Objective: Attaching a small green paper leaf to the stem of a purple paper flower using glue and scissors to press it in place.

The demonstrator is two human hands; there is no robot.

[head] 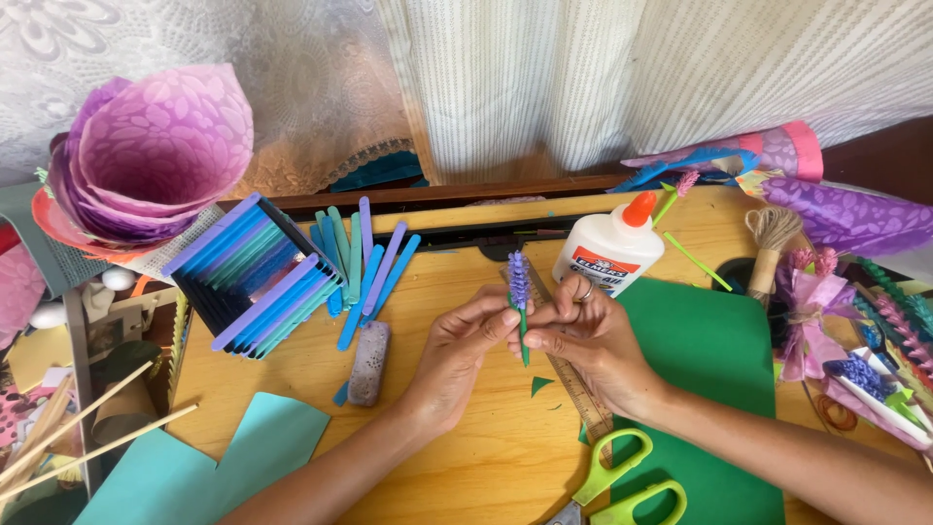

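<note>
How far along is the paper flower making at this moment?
Done: several finished paper flowers lie in a pile at the right. In hand: the left hand and right hand together pinch a purple flower sprig on a green stem. Left: the green sheet is mostly uncut, with scissors and glue bottle set down nearby.

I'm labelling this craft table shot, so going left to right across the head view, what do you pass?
Purple paper cone stack → blue stick-built box → left hand → small purple paper flower on green stem → right hand → green felt sheet → pink-and-purple paper bouquets.
</note>
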